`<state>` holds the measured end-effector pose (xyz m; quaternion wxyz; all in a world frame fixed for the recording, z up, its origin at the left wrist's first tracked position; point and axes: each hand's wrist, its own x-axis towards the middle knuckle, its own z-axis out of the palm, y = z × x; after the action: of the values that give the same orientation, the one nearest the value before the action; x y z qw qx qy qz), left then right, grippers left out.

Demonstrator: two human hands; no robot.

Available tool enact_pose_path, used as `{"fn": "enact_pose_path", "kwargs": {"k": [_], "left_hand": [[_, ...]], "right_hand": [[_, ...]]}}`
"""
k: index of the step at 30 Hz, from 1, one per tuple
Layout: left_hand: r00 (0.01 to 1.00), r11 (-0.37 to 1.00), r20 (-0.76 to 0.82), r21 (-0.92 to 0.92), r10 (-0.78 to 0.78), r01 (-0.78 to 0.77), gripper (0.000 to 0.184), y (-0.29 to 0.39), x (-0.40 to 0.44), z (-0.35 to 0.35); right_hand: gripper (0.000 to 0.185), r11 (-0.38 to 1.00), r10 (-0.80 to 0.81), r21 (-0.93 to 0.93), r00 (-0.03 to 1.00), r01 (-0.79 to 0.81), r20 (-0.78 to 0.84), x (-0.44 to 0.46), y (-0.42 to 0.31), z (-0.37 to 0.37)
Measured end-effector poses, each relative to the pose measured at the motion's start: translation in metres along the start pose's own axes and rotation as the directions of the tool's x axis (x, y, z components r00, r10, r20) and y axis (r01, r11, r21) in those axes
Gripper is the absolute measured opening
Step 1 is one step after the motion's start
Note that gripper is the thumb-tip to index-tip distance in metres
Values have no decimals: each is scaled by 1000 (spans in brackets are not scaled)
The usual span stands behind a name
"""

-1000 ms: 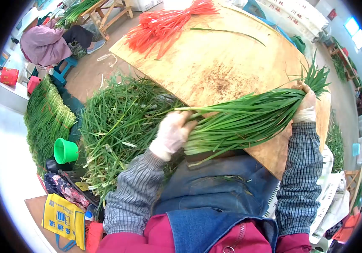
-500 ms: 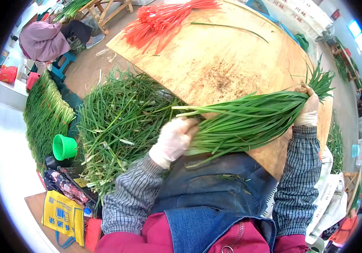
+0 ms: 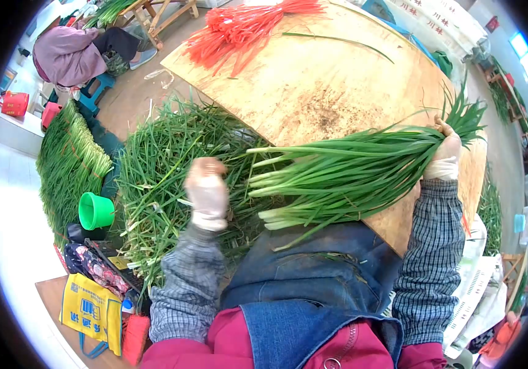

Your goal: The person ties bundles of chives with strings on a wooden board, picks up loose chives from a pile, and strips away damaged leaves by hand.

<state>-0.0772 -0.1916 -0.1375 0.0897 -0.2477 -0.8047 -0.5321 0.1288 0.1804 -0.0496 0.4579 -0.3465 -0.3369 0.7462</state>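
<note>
A bundle of long green leafy stalks lies across the near edge of the wooden table, its pale ends pointing left. My right hand, in a thin glove, is wrapped round the leafy end at the right. Away from the bundle, my left hand hangs above the heap of loose green leaves; it is gloved and smeared by motion, so its fingers and anything in them cannot be made out. Red plastic strips lie at the table's far left, and a single leaf rests near them.
The wooden table has scattered dirt on it. Stacked green bundles, a green bucket and a yellow bag stand at the left. Another person sits at the upper left beside a blue stool.
My left hand has moved left, away from the bundle's pale ends, which now show spread apart. My right hand has kept its hold on the leafy end.
</note>
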Motion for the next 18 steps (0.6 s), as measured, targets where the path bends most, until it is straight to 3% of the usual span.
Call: {"fn": "enact_pose_path", "kwargs": {"k": [1,2,3,4,6,7,8,9,10,11,12,14,16,18], "left_hand": [[993,991,-120,131,-9,25,21,-23,5,-17],[956,923,-198,277,-219,269,32,-12,10,-36],[953,850,-191,434,-236,297,36,-42,11,-57],[986,738,-143,655,-87,161,33,-38,12,-68],[990,763,-65,644,126,-55,23,-24,4,-65],[938,902,-110,332,328,-276,12,-34,1,-48],[942,879,107,339,317,-334,21,6,0,-39],[918,900,188,206,350,-385,30,24,-1,-22],[908,937,313,119,280,-329,28,38,-2,-7],[852,992,517,37,86,-123,27,55,-3,2],[785,999,618,3,37,-49,23,62,-3,18],[774,992,632,-115,36,48,20,53,-15,41],[786,971,570,-155,240,-184,17,56,-14,32],[831,963,488,-183,265,-200,12,40,-10,24]], "right_hand": [[8,999,-29,-15,999,29,-15,-1,-2,-1],[7,998,-59,-32,998,58,-35,-3,-3,-4],[8,999,-44,-14,998,44,-40,-3,-3,-7],[9,1000,-27,6,999,27,-40,-2,-4,-8],[14,999,5,48,1000,-4,-29,1,-3,-7],[14,1000,-4,29,1000,5,-27,1,-3,-7],[15,1000,-14,8,1000,14,-25,0,-2,-8],[15,1000,-25,-14,999,25,-21,1,-2,-7],[14,1000,-25,-16,999,24,-38,1,-1,-6],[14,1000,-24,-17,998,23,-58,0,-1,-5],[13,1000,-24,-17,997,23,-80,0,-1,-5],[12,999,-33,-21,997,31,-76,4,-1,-8],[11,1000,-25,-17,998,24,-50,12,-2,-22],[15,989,-60,-139,997,54,-39,20,3,-38]]}}
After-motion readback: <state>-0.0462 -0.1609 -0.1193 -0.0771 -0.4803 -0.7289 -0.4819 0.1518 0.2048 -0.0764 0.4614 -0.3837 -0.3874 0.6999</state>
